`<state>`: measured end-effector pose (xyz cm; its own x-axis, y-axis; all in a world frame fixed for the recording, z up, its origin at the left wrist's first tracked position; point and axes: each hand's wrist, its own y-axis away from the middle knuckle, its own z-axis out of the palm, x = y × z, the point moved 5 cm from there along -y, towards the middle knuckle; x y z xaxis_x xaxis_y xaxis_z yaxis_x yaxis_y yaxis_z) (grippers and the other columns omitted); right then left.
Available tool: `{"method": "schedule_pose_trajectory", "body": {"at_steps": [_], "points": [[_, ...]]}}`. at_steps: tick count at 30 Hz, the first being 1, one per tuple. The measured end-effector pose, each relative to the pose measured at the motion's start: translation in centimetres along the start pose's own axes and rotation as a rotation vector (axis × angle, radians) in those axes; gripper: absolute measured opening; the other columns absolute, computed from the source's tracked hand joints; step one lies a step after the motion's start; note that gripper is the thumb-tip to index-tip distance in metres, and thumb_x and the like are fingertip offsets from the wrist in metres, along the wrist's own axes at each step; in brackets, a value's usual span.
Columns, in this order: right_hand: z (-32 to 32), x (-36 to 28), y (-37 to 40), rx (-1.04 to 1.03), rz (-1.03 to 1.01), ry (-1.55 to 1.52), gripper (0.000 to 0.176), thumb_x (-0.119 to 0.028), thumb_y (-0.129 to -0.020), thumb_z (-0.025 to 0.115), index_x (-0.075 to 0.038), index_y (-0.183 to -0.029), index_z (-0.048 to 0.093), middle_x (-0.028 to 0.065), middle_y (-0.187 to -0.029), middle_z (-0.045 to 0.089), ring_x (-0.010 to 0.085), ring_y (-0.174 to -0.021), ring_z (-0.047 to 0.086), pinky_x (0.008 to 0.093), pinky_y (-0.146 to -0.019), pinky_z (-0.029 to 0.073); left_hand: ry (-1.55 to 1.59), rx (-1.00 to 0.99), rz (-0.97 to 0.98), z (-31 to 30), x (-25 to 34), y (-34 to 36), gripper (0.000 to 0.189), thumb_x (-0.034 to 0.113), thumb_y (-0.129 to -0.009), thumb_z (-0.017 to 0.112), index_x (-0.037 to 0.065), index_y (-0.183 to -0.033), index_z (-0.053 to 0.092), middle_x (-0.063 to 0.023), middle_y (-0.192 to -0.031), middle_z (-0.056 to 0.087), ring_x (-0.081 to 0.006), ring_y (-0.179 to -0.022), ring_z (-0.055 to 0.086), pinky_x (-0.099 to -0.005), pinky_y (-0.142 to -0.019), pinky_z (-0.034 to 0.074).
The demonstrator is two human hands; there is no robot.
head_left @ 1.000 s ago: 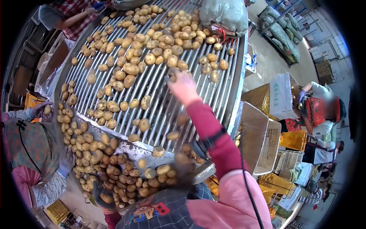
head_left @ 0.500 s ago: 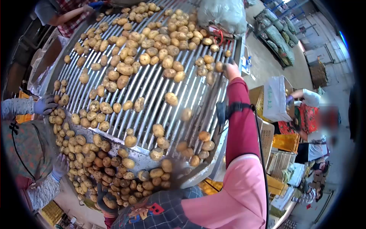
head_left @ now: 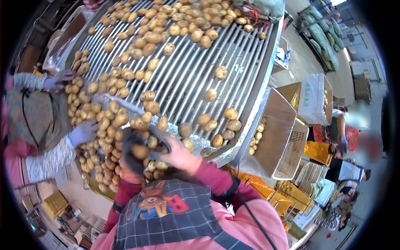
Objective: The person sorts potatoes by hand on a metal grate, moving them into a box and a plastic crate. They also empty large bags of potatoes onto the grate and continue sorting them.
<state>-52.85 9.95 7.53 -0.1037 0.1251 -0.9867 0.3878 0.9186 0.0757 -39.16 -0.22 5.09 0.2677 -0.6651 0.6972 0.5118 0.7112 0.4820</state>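
Observation:
My left hand, in a dark glove and blurred by motion, is closed around a brown potato low over the heap. Beside it, my right hand has its dark-gloved fingers and thumb apart, pointing left, with potatoes just beyond the fingertips and nothing visibly gripped. Under and around both hands lies a dense heap of potatoes at the lower end of the metal roller conveyor. More potatoes lie scattered across the rollers.
At the left, a co-worker's two gloved hands touch the potatoes. A lined box with potatoes and a plastic crate stand right of the conveyor's metal edge. Other people and filled sacks are farther right.
My right hand has come from the conveyor's far right edge back to the near heap. My left hand has risen over the heap. The view has shifted, and potatoes on the rollers have moved.

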Motion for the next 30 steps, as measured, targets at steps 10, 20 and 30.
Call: {"method": "schedule_pose_trajectory", "body": {"at_steps": [10,20,30], "points": [[-25.1,2.4,22.1,1.084,0.167,0.098,0.053,-0.025,-0.097,0.065,0.001,-0.140,0.049,0.0132,-0.132,0.058,0.0217,-0.120,0.056,0.0355,-0.105,0.043,-1.398,-1.003,0.360,-2.7,-2.7,9.5,0.059,0.025,-0.090,0.063,0.013,-0.145,0.048,-0.0176,-0.147,0.047,-0.0317,-0.141,0.039,-0.0468,-0.120,0.025],[-4.2,5.1,6.3,0.157,0.565,0.942,0.066,-0.034,-0.080,0.074,-0.008,-0.138,0.056,0.0188,-0.123,0.066,0.0341,-0.115,0.064,0.0420,-0.099,0.049,-1.888,-0.421,0.606,-26.2,5.7,15.2,0.062,0.019,-0.067,0.073,0.020,-0.128,0.064,-0.0236,-0.149,0.038,-0.0448,-0.139,0.035,-0.0595,-0.116,0.026],[-16.2,-3.7,14.8,0.951,0.471,1.339,0.061,-0.016,-0.074,0.079,-0.003,-0.131,0.060,0.0191,-0.127,0.061,0.0295,-0.113,0.061,0.0381,-0.098,0.049,-1.281,0.363,0.552,-29.4,8.2,17.4,0.054,-0.001,-0.090,0.057,0.010,-0.142,0.054,-0.0167,-0.154,0.040,-0.0333,-0.141,0.038,-0.0410,-0.117,0.030]]}}
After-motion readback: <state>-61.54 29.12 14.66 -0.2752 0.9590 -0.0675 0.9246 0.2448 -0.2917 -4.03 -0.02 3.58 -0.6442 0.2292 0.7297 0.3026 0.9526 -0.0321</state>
